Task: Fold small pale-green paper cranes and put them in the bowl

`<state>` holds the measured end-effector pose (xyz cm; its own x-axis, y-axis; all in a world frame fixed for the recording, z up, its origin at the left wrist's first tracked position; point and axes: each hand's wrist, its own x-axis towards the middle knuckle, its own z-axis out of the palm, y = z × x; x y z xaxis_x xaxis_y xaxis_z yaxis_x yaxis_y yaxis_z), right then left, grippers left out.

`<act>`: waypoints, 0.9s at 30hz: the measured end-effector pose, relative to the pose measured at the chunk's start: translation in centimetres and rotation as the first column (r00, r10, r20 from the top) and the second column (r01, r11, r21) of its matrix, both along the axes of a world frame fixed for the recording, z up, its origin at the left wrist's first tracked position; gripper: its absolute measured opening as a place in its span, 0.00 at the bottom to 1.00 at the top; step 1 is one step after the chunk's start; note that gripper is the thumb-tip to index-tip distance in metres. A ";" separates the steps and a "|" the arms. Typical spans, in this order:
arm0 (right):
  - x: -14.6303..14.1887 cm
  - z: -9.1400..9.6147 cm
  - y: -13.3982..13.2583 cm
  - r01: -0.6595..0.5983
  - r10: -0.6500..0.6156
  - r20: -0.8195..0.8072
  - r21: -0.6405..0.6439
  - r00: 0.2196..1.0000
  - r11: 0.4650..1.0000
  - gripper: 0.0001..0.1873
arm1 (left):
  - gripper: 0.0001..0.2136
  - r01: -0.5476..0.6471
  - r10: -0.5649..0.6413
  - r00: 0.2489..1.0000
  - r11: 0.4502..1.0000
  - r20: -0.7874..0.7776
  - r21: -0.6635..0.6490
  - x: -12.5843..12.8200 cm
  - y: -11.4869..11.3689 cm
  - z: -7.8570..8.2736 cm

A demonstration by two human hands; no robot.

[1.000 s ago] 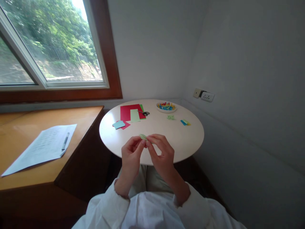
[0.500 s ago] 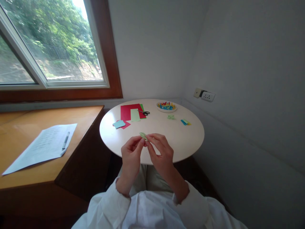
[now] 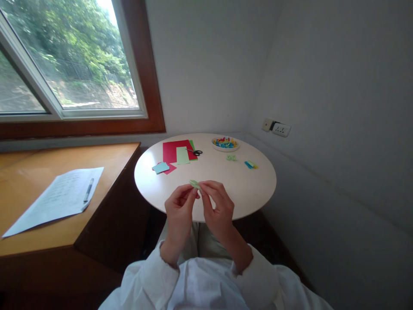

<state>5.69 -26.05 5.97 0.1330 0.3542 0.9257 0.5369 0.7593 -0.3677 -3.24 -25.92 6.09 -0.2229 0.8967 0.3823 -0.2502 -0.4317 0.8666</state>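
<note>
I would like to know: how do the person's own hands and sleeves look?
The left hand and the right hand are bare, without gloves. The sleeves are white and loose, with plain cuffs ending short of the hands. I see no markings on them.

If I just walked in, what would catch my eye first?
Probably the big red sheet at the far left of the round table, black-handled scissors lying over its right edge. Near the table's far edge sits a white dish of red, yellow and blue bits. In front, the left hand pinches a small pale-green paper, the right hand meeting it.
</note>
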 end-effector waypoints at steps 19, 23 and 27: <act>0.3 -0.9 0.8 0.044 -0.055 0.114 0.094 0.992 0.995 0.18 | 0.07 0.030 -0.015 0.983 0.996 0.184 -0.079 0.9 -0.2 0.2; 0.4 -1.1 0.9 0.065 -0.083 0.156 0.117 0.984 0.991 0.20 | 0.07 0.048 -0.026 0.969 0.995 0.245 -0.083 0.8 -0.2 0.3; 0.5 -1.0 0.7 0.059 -0.080 0.157 0.129 0.984 0.990 0.18 | 0.08 0.083 -0.052 0.960 0.992 0.274 -0.101 0.8 -0.2 0.4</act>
<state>6.19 -25.31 4.92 -0.0016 0.2316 0.9728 0.6346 0.7521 -0.1780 -2.46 -26.14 6.50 -0.2417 0.9463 0.2146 -0.5065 -0.3117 0.8039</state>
